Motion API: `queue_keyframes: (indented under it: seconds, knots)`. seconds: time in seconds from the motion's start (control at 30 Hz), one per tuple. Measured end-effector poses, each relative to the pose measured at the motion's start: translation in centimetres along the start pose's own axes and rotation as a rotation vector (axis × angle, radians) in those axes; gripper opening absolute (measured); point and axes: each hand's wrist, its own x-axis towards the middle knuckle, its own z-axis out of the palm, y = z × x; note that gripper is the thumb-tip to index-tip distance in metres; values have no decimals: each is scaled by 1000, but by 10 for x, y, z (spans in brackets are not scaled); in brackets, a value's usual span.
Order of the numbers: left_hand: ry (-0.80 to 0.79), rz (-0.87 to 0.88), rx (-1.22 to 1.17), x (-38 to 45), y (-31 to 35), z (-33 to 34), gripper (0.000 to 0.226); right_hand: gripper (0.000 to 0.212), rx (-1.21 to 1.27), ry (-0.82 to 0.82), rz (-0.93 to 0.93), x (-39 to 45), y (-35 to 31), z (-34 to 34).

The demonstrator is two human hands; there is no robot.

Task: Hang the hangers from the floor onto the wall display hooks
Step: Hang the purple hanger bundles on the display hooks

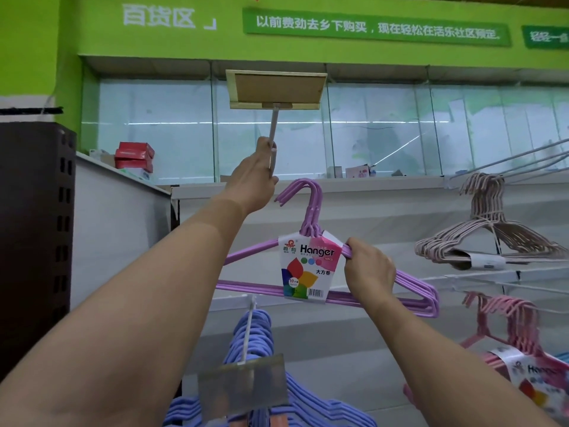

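Observation:
My right hand (368, 266) grips the right shoulder of a bundle of purple hangers (409, 291) with a "Hanger" paper label (309, 266), held up in front of the wall. Their hooks (303, 192) point left, just right of my left hand. My left hand (255, 180) is raised and grips the grey rod of a display hook (273, 127), which ends in a tilted-up price tag plate (275, 90).
Blue hangers (255, 340) hang on a lower hook with a grey tag plate (243, 383). Beige hangers (486, 232) hang at upper right, pink ones (517, 337) at lower right. A dark shelf end (34, 229) stands left. Red boxes (134, 155) sit on the white shelf top.

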Motion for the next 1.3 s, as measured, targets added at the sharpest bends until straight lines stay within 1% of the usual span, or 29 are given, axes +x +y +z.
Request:
queue_keyframes:
  seconds: [0.07, 0.1, 0.13, 0.17, 0.2, 0.23, 0.27, 0.3, 0.4, 0.47, 0.5, 0.6, 0.63, 0.7, 0.77, 0.93, 1.07, 1.13, 1.2, 1.23, 1.3]
  knots:
    - [-19, -71, -120, -6, -1, 2, 70, 20, -5, 4, -7, 1, -4, -4]
    - [-6, -154, -232, -13, -2, 8, 79, 19, -2, 7, -8, 2, -6, -5]
    - [24, -254, -325, -23, -7, 16, 82, 18, 6, 9, -7, 3, -8, -7]
    - [66, -333, -367, -35, -12, 25, 76, 18, 13, 11, -5, 3, -11, -9]
    - [91, -377, -342, -47, -18, 35, 62, 18, 18, 14, -3, 4, -14, -11]
    - [90, -390, -265, -58, -24, 44, 46, 18, 24, 17, -1, 5, -16, -13]
    - [83, -374, -166, -66, -29, 50, 35, 18, 29, 19, -1, 6, -18, -14]
    - [77, -340, -88, -69, -33, 53, 34, 19, 32, 20, -1, 8, -18, -15]
    - [32, -262, 20, -64, -29, 48, 38, 23, 50, 28, 6, 11, -19, -18]
    - [14, -221, 77, -59, -23, 43, 37, 25, 90, 42, 23, 12, -19, -20]
    - [49, -219, 54, -57, -22, 41, 36, 26, 107, 47, 30, 12, -20, -20]
    - [255, -257, -163, -50, -18, 32, 38, 23, 127, 45, 30, 15, -23, -23]
    - [297, -258, -212, -47, -17, 29, 39, 22, 132, 41, 23, 16, -26, -23]
    - [335, -248, -251, -40, -13, 25, 39, 21, 139, 32, 2, 17, -30, -24]
    - [340, -231, -238, -38, -9, 22, 40, 20, 140, 23, -27, 15, -35, -23]
    - [297, -222, -184, -43, -10, 25, 34, 21, 136, -6, -78, 10, -44, -14]
    - [258, -216, -5, -49, -11, 24, 31, 20, 140, -34, -99, 12, -45, -12]
    - [180, -217, 92, -54, -11, 24, 33, 20, 130, -55, -116, 14, -48, -14]
    - [95, -189, 193, -60, -16, 27, 44, 19, 115, -66, -146, 15, -52, -15]
    - [49, -177, 222, -64, -20, 29, 49, 20, 106, -69, -161, 15, -53, -15]
    - [-51, -172, 238, -70, -32, 31, 51, 22, 85, -91, -172, 13, -53, -12]
